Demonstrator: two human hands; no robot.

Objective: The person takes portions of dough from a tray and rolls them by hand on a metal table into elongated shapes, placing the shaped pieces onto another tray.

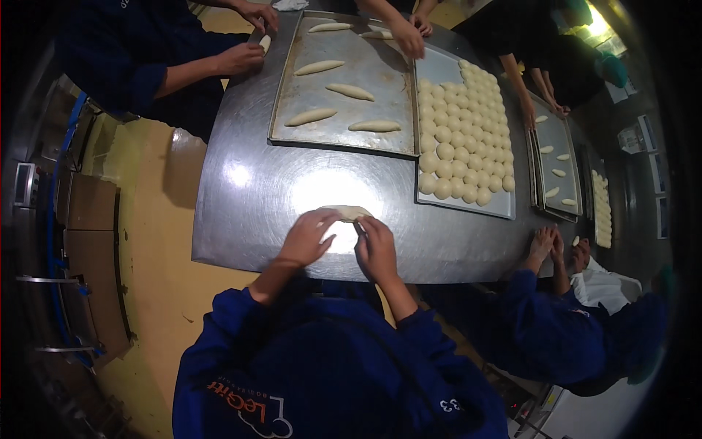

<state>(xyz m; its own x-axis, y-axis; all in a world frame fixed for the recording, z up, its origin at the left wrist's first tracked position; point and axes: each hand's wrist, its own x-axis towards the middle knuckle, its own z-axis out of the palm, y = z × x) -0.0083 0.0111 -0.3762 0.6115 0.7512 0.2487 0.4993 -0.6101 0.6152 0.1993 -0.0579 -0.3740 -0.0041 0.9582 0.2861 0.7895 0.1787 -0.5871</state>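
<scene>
Near the front edge of the steel table, an elongated piece of pale dough [346, 212] lies on the metal. Its left end is under the fingers of my left hand [307, 238], which curl over it with the thumb pointing inward. At the other end, my right hand [376, 245] presses bent fingers against the dough. Part of the piece is hidden beneath my fingers. Beyond my hands, a large metal baking tray [351, 140] carries several tapered dough loaves [349, 91]. To its right, rows of round dough balls [461, 139] fill most of a lighter tray [468, 208].
The steel table [241, 197] has a corner at the front left. A co-worker's hands [245, 58] shape dough at the far left; another's hand [408, 38] reaches over the baking tray. More co-workers stand around trays [561, 150] on the right. Cardboard boxes [91, 197] stand left.
</scene>
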